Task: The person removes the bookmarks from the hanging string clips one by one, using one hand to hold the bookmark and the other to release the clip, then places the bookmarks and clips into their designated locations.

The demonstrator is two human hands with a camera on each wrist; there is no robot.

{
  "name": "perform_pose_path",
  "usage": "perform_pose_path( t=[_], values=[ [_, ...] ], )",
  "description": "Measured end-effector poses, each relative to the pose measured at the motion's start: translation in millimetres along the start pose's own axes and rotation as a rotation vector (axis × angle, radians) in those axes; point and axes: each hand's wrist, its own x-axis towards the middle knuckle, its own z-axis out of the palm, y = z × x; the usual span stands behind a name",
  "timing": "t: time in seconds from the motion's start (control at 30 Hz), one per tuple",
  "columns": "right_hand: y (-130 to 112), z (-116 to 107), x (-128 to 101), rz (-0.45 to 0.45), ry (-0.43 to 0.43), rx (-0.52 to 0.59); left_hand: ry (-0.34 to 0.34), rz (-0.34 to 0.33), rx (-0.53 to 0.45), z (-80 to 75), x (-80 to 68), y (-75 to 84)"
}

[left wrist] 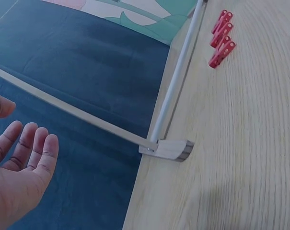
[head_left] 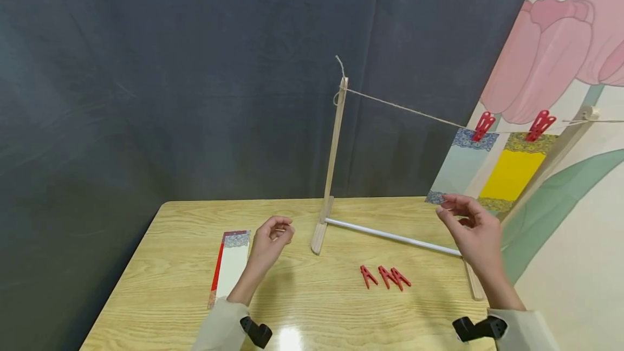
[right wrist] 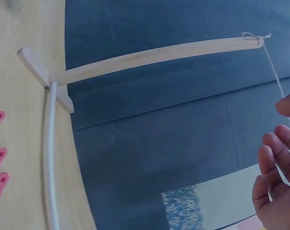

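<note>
Where twine [head_left: 404, 108] sags, 2 unlettered cards [head_left: 460, 167].

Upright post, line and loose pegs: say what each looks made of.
Upright post: pale unfinished wood, faint grain showing. Line: rough tan twine, likely jute, with a frayed knot end. Loose pegs: glossy red, probably plastic; the uniform colour suggests it.

A light wooden table [head_left: 161, 286] is seen against a dark backdrop. Three red clothespins [head_left: 385, 277] are laid close together near its middle. A wooden rack [head_left: 331, 177] with a white base rod [head_left: 390, 237] is stood on it, and a long paper strip [head_left: 230, 264] is laid flat at the left.
</note>
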Motion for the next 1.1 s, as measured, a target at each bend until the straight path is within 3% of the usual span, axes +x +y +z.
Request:
perform_pose_path(
  t=[0.23, 0.5, 0.83, 1.1],
  values=[
    [-9.0, -7.3, 12.7, -0.064, 0.013, -0.007, -0.017, -0.002, -0.036, 9.5, 0.3, 23.5],
    [-19.6, -16.3, 26.0, -0.096, 0.022, -0.003, -0.02, 0.041, -0.088, 19.8, 15.0, 2.8],
    [-36.8, -31.2, 38.8, -0.097, 0.021, 0.018, -0.052, 0.066, -0.109, 39.6, 26.9, 2.9],
    [-45.8, -40.6, 51.0, -0.155, 0.003, 0.003, -0.09, 0.096, -0.088, 55.6, 24.1, 32.7]
  ],
)
